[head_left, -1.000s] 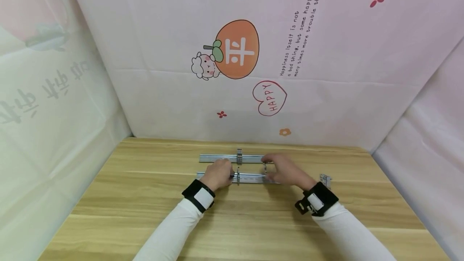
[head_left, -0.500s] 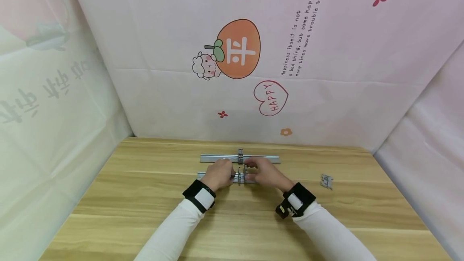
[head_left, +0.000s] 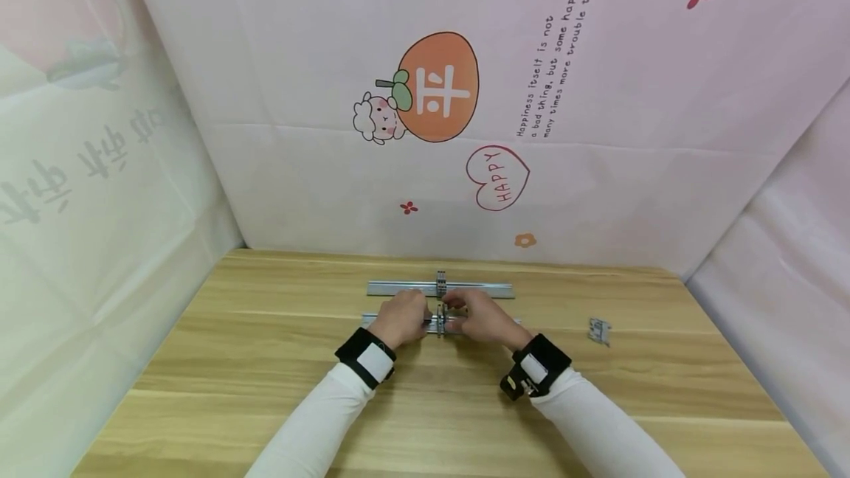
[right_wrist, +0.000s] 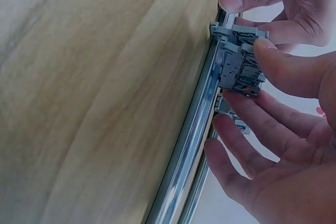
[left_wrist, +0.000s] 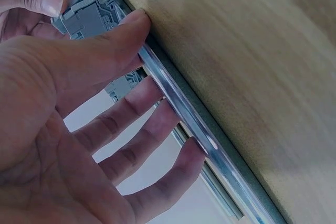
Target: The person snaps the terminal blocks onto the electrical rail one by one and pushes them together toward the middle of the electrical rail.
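Observation:
My left hand holds the nearer metal DIN rail, its thumb on one side and fingertips along the other. Thumb and fingers of my right hand pinch a grey terminal block at this rail. Right beside it, between my two hands, another grey terminal block sits on the rail. Whether the pinched block is fully seated on the rail, I cannot tell. My hands cover much of the nearer rail in the head view.
Behind lies a second DIN rail, parallel to the first, carrying a small stack of terminal blocks. More grey terminal block pieces lie on the wooden table at the right. A printed cloth hangs at the table's back edge.
My right hand has moved left along the nearer rail, bringing its terminal block up to the one beside my left hand. The left hand has stayed put.

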A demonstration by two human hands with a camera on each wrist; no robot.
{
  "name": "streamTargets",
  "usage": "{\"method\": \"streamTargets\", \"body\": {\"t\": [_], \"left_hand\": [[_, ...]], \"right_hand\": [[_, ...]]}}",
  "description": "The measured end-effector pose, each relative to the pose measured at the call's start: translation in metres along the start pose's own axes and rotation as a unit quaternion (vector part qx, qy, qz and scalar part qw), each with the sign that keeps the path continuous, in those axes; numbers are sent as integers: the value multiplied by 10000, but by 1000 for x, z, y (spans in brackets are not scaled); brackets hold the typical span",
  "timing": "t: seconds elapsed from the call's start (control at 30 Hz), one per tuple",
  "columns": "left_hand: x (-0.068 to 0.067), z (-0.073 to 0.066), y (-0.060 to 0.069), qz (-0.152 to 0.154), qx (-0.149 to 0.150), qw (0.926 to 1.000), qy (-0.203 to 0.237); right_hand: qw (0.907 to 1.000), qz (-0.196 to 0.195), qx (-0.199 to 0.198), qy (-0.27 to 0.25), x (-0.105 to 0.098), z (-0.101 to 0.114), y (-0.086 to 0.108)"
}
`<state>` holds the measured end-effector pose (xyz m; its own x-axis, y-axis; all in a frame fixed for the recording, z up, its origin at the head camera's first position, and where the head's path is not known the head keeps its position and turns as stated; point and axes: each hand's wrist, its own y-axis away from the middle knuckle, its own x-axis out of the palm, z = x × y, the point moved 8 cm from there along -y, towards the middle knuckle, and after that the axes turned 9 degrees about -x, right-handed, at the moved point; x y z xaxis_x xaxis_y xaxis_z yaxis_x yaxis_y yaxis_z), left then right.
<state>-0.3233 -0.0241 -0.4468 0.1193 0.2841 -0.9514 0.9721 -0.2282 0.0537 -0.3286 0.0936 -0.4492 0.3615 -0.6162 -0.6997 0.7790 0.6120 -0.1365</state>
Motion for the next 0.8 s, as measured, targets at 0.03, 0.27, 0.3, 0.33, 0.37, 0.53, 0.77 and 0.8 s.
{"method": "streamTargets", "body": {"t": [0.03, 0.27, 0.3, 0.33, 0.37, 0.53, 0.77, 0.8], "left_hand": [[0, 0, 0, -12, 11, 10000, -16], [0, -1, 0, -26, 6, 10000, -70], [0, -1, 0, -28, 8, 10000, -83], [0, -1, 0, -33, 8, 9999, -100], [0, -1, 0, -34, 12, 9999, -119], [1, -1, -1, -38, 11, 9999, -136], [2, 0, -3, -40, -24, 10000, -63], [3, 0, -3, -41, -28, 10000, -69]], "right_hand": [[10000, 19, 11, 21, 0, 0, 0], [9997, -24, 32, 223, 2, 1, 0], [9996, -33, 15, 262, 2, 1, 0], [9995, -44, -15, 300, 2, 1, 0], [9995, -45, -27, 324, 2, 2, 0], [9990, -96, -65, 427, 3, 5, -1], [9974, -144, -139, 697, 5, 9, 0], [9971, -149, -133, 736, 5, 10, 0]]}}
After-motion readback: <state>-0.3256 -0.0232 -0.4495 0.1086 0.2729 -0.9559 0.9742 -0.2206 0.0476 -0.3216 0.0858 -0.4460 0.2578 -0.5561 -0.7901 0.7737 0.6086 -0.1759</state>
